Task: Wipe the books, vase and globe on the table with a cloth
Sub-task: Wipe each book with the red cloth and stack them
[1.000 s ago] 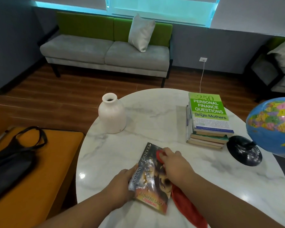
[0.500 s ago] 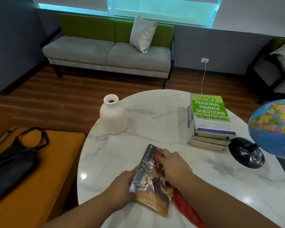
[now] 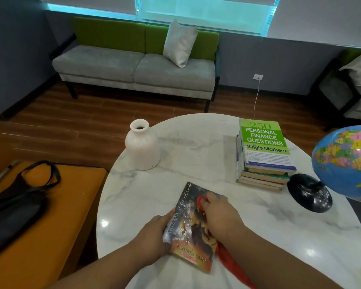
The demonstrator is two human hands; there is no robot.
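Tabletop: your round white marble tabletop (image 3: 196, 163) carries everything below.
Globe: the blue globe (image 3: 346, 161) stands on its black base at the right edge, partly cut off by the frame and well apart from both your hands.
Book stack: the stack of books (image 3: 265, 151), a green cover on top, sits far right, just beside the globe's base.
Vase: the white vase (image 3: 142, 147) stands upright at the far left rim.
Paperback: the paperback (image 3: 188, 232) lies cover up and angled, near you, between your hands.
Cloth: the red cloth (image 3: 227, 261) is bunched on the cover; its tail trails from beneath your right forearm.
Left grip: your left hand (image 3: 152, 236) curls round the paperback's left edge.
Right grip: your right hand (image 3: 219, 217) is closed over the cloth, pressing it onto the cover.
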